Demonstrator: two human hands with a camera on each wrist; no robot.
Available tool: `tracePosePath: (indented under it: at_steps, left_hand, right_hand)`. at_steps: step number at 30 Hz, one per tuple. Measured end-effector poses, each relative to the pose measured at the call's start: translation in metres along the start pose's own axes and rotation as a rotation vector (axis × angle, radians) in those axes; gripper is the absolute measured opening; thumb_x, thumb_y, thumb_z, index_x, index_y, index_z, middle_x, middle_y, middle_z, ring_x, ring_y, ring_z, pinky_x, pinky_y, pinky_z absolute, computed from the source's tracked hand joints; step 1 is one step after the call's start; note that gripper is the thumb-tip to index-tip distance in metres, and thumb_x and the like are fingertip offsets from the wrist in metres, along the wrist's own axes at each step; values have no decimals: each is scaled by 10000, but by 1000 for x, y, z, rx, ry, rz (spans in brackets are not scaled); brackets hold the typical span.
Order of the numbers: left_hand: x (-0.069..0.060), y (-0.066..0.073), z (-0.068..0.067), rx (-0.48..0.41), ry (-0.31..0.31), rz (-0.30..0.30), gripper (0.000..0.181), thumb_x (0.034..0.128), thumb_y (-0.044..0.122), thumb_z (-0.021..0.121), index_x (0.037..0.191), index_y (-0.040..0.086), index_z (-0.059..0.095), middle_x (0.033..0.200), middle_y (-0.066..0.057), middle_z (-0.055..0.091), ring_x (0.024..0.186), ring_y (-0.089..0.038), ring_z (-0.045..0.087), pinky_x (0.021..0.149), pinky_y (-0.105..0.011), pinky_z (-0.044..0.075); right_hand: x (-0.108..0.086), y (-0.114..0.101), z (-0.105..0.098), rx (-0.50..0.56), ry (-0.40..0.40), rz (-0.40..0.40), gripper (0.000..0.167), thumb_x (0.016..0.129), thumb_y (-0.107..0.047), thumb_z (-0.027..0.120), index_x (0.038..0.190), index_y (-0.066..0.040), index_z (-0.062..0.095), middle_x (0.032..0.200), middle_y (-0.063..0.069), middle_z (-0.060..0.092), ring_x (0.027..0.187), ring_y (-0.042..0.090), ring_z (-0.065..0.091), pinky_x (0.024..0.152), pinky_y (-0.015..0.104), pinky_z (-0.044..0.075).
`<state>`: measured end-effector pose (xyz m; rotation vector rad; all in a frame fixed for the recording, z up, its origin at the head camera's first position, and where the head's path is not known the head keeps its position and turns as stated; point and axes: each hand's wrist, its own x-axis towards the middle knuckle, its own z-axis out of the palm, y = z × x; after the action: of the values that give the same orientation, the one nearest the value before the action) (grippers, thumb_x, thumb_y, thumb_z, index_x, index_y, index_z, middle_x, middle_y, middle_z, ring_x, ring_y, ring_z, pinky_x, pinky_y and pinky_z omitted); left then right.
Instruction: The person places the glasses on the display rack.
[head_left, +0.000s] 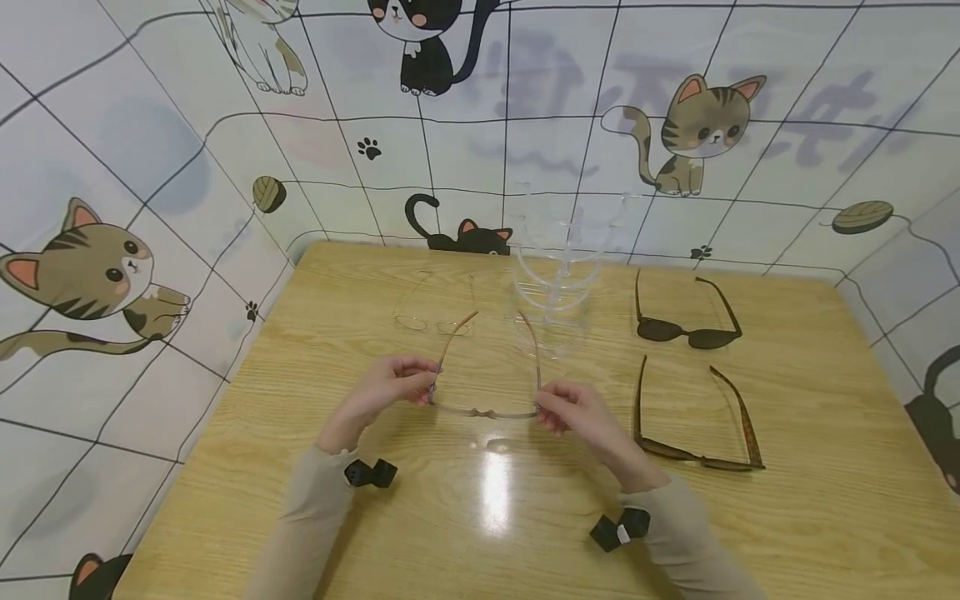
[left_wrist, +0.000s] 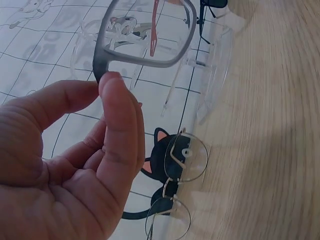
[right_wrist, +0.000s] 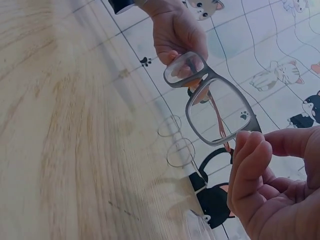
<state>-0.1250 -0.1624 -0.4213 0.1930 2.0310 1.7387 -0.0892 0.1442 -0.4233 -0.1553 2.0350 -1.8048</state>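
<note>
Okay, left hand (head_left: 392, 385) and right hand (head_left: 576, 408) pinch grey glasses (head_left: 483, 413) at opposite front corners; best use light, even pressure.

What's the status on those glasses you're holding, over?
Left hand and right hand each pinch one side of the grey glasses. Raised, unfolded. Nothing visibly blocking; thin-rimmed glasses, clear stand beyond.

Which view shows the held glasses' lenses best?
Right wrist: both lenses of the held glasses show large and clear. Head has them small, nearly edge-on; left wrist shows only one, cropped at top.
</note>
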Motion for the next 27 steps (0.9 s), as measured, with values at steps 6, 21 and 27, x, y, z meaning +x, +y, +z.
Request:
tracePosePath:
  at_steps: [6, 21, 27]
  left_hand:
    - [10, 4, 11, -18, -11, 11, 363, 913, 74, 589, 1179, -165, 524, 908, -244, 630, 669, -125, 615, 693, -358, 571]
    - [27, 10, 27, -39, -23, 12, 342, 907, 54, 593, 1158, -171, 535, 950, -320, 612, 660, -131, 620, 708, -407, 570]
    - [35, 10, 34, -52, -45, 20, 337, 904, 38, 590, 1151, -183, 530, 925, -302, 621, 657, -127, 620, 696, -392, 573]
  right_hand:
    - [-4, 0, -12, 3, 29, 3, 286, 958, -148, 535, 981, 137, 550, 732, 67, 606, 598, 127, 536, 527, 235, 473]
    - [-9, 4, -30, 46, 78, -7, 285, 965, -179, 539, 992, 104, 564, 730, 5, 611, 599, 111, 549, 522, 231, 488]
    - [-10, 7, -37, 53, 126, 10, 304, 960, -206, 553, 1005, 95, 571, 733, 16, 604, 606, 138, 553, 536, 247, 502]
